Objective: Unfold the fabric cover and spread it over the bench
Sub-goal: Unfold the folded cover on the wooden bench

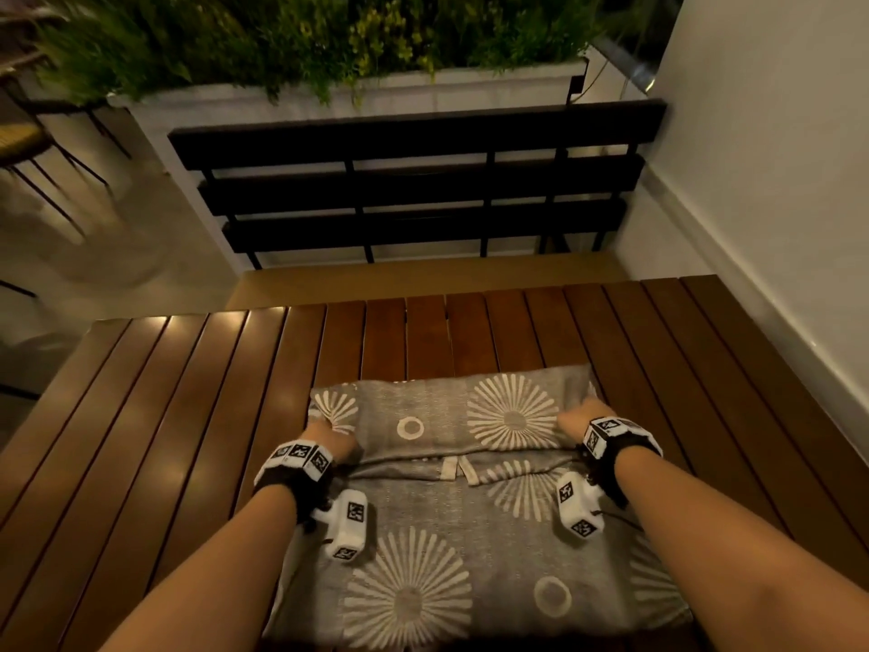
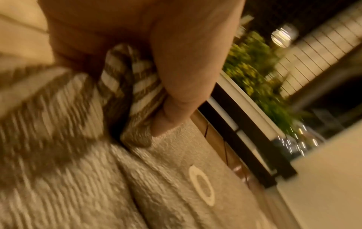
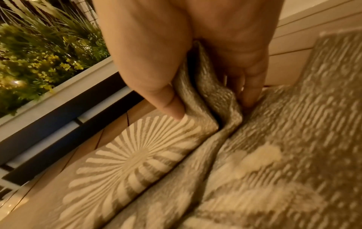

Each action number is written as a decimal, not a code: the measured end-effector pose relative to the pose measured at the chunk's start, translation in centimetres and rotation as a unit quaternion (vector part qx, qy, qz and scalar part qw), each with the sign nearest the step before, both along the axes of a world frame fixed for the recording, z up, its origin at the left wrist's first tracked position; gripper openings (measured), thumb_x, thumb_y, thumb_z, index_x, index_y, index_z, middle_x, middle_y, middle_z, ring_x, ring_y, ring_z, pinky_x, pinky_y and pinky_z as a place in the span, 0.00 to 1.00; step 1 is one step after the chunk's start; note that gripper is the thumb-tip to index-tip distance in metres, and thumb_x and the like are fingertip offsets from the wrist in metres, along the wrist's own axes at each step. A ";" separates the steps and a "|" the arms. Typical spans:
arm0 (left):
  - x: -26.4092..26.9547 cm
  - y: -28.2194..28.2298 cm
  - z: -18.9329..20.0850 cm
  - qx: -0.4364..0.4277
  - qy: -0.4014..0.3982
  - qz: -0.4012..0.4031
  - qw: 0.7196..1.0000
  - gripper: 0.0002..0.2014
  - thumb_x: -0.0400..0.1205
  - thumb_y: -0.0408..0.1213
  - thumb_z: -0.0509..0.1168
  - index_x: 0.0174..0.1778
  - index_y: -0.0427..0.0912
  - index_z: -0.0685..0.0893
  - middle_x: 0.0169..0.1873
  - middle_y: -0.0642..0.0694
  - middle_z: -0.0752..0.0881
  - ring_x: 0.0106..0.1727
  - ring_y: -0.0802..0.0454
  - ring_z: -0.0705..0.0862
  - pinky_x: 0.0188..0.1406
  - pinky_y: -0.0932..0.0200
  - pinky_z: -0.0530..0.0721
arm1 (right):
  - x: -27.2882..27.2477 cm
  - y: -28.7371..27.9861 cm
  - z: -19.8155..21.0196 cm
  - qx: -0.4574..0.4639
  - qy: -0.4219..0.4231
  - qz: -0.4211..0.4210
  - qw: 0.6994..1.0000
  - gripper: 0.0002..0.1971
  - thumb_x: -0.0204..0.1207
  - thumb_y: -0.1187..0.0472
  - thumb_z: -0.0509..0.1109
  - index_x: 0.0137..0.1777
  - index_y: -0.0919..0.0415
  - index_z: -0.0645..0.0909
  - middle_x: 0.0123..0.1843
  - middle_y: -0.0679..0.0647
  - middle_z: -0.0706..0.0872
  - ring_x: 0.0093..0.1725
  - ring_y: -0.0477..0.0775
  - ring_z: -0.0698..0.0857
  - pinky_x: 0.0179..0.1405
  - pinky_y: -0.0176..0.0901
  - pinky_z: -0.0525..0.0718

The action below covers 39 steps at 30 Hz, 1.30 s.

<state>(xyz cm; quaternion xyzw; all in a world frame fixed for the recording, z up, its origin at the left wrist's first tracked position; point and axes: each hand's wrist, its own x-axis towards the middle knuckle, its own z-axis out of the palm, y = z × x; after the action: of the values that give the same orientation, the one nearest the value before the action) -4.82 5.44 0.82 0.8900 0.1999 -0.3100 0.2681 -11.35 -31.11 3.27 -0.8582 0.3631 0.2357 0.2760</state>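
A grey fabric cover with pale sunburst and ring patterns lies folded on the brown slatted wooden bench. Its far part is a thicker folded layer. My left hand grips the left edge of that folded layer, thumb and fingers pinching the cover. My right hand pinches the right edge of the same layer; in the right wrist view a bunch of cover sits between thumb and fingers. Both wrists carry marker-covered camera mounts.
Beyond the bench stands a black slatted bench back and a white planter full of green plants. A white wall runs along the right. A wire-legged chair stands at the far left on the pale floor.
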 end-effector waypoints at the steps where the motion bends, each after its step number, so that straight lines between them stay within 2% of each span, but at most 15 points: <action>1: 0.0 -0.6 0.1 -0.020 -0.013 0.003 1.000 0.39 0.79 0.42 0.67 0.83 0.41 0.55 0.68 0.32 0.78 0.55 0.36 0.84 0.46 0.50 0.86 | 0.3 0.4 0.1 0.001 -0.005 -0.001 1.000 0.21 0.77 0.58 0.65 0.67 0.68 0.74 0.45 0.60 0.81 0.33 0.55 0.78 0.31 0.42 0.77; 3: 0.1 -1.4 -0.3 -0.055 -0.026 0.012 0.998 0.25 0.79 0.35 0.67 0.72 0.32 0.73 0.64 0.30 0.81 0.59 0.33 0.84 0.56 0.44 0.86 | 0.7 1.0 0.3 0.024 -0.014 -0.005 1.000 0.18 0.76 0.58 0.66 0.62 0.67 0.76 0.50 0.62 0.85 0.34 0.56 0.80 0.33 0.41 0.80; 8: 0.1 -2.1 1.0 -0.227 0.084 0.144 0.960 0.06 0.78 0.27 0.61 0.35 0.33 0.78 0.27 0.38 0.79 0.22 0.46 0.79 0.17 0.60 0.81 | 1.3 2.4 0.7 0.204 0.024 -0.101 0.974 0.07 0.76 0.66 0.67 0.36 0.66 0.77 0.30 0.60 0.80 0.17 0.52 0.80 0.20 0.34 0.77; 10: 0.0 -2.0 1.1 -0.240 0.144 0.115 0.953 0.08 0.72 0.36 0.65 0.30 0.37 0.78 0.21 0.42 0.76 0.18 0.50 0.71 0.20 0.63 0.69 | 1.3 2.9 0.2 0.236 0.032 -0.113 0.965 0.10 0.76 0.69 0.64 0.33 0.65 0.74 0.26 0.59 0.77 0.17 0.53 0.77 0.18 0.35 0.73; 13: 0.3 -2.2 1.0 -0.275 0.146 0.131 0.941 0.08 0.68 0.35 0.70 0.38 0.36 0.80 0.29 0.39 0.81 0.23 0.48 0.77 0.29 0.58 0.78 | 2.0 3.1 -0.1 0.328 0.012 -0.169 0.929 0.09 0.71 0.71 0.61 0.29 0.65 0.74 0.20 0.58 0.78 0.20 0.56 0.76 0.17 0.38 0.73; 16: 2.4 -2.8 2.6 -0.373 0.059 0.219 0.900 0.07 0.78 0.26 0.66 0.51 0.35 0.81 0.49 0.34 0.84 0.40 0.43 0.86 0.33 0.48 0.90 | 4.5 2.9 1.4 0.443 -0.132 -0.273 0.844 0.06 0.77 0.68 0.64 0.43 0.64 0.82 0.35 0.60 0.85 0.36 0.58 0.83 0.23 0.43 0.85; 19: 5.1 -3.4 5.6 -0.529 -0.055 0.293 0.794 0.08 0.85 0.37 0.62 0.58 0.44 0.82 0.53 0.40 0.86 0.52 0.44 0.85 0.44 0.47 0.84 | 7.2 2.4 3.8 0.550 -0.281 -0.299 0.727 0.13 0.84 0.50 0.59 0.56 0.56 0.81 0.61 0.56 0.84 0.61 0.56 0.81 0.53 0.51 0.84; 22: 6.3 -3.8 6.5 -0.602 -0.059 0.230 0.762 0.27 0.84 0.61 0.52 0.74 0.51 0.72 0.68 0.48 0.79 0.70 0.47 0.75 0.65 0.47 0.73 | 7.9 2.1 4.2 0.575 -0.274 -0.235 0.734 0.34 0.79 0.33 0.52 0.79 0.52 0.64 0.81 0.53 0.66 0.80 0.56 0.65 0.80 0.59 0.62; 24: 6.2 -4.1 5.8 -0.576 -0.017 0.157 0.802 0.34 0.80 0.69 0.53 0.80 0.55 0.67 0.77 0.48 0.70 0.79 0.46 0.66 0.78 0.40 0.59 | 7.7 2.4 3.5 0.543 -0.237 -0.182 0.785 0.40 0.78 0.32 0.54 0.84 0.51 0.50 0.86 0.53 0.55 0.84 0.57 0.56 0.82 0.61 0.56; 27: 4.7 -4.8 4.6 -0.356 -0.022 -0.034 0.934 0.32 0.82 0.64 0.57 0.80 0.53 0.65 0.77 0.55 0.68 0.79 0.48 0.66 0.78 0.48 0.59 | 6.6 3.4 2.1 0.389 -0.176 -0.046 0.903 0.31 0.83 0.52 0.63 0.83 0.57 0.59 0.82 0.56 0.65 0.77 0.56 0.70 0.65 0.35 0.75; 29: 3.9 -5.1 2.7 -0.209 -0.065 -0.174 0.960 0.36 0.79 0.61 0.64 0.81 0.50 0.65 0.77 0.48 0.71 0.75 0.46 0.72 0.73 0.53 0.67 | 5.8 3.6 0.5 0.242 -0.119 0.109 0.957 0.26 0.83 0.58 0.65 0.80 0.59 0.67 0.77 0.56 0.73 0.63 0.52 0.81 0.50 0.25 0.79; 31: 2.9 -5.2 0.7 -0.140 -0.048 -0.262 0.954 0.40 0.75 0.60 0.68 0.81 0.50 0.64 0.77 0.45 0.72 0.74 0.45 0.74 0.74 0.50 0.72 | 4.9 3.3 -1.1 0.094 -0.046 0.283 0.953 0.27 0.81 0.53 0.65 0.80 0.54 0.68 0.81 0.56 0.69 0.71 0.55 0.77 0.66 0.38 0.78; 33: 2.2 -5.0 -0.9 -0.051 -0.038 -0.361 0.930 0.44 0.73 0.66 0.66 0.83 0.55 0.60 0.83 0.46 0.59 0.82 0.40 0.61 0.78 0.40 0.65 | 4.2 3.3 -1.9 -0.001 0.000 0.392 0.920 0.35 0.75 0.42 0.68 0.81 0.47 0.63 0.86 0.54 0.53 0.83 0.59 0.58 0.81 0.51 0.62; 36: 0.5 -5.3 -1.3 0.044 -0.012 -0.484 0.874 0.57 0.63 0.73 0.69 0.83 0.64 0.44 0.84 0.46 0.37 0.83 0.34 0.36 0.79 0.28 0.46 | 3.6 3.6 -2.1 -0.001 0.061 0.434 0.899 0.64 0.48 0.17 0.67 0.84 0.41 0.47 0.86 0.51 0.35 0.85 0.62 0.39 0.83 0.64 0.50; 39: -1.1 -5.8 -2.1 0.125 -0.003 -0.546 0.829 0.66 0.59 0.71 0.75 0.80 0.65 0.33 0.82 0.43 0.29 0.81 0.28 0.32 0.76 0.23 0.42 | 2.9 3.9 -3.1 -0.066 0.089 0.488 0.866 0.70 0.44 0.19 0.71 0.82 0.39 0.34 0.84 0.52 0.26 0.83 0.66 0.32 0.80 0.70 0.46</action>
<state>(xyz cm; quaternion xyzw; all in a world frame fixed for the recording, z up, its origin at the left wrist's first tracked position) -5.89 -0.33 -1.27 0.8810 -0.2819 -0.3757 -0.0579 -8.42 -27.18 0.20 -0.9174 -0.0642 0.3912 0.0346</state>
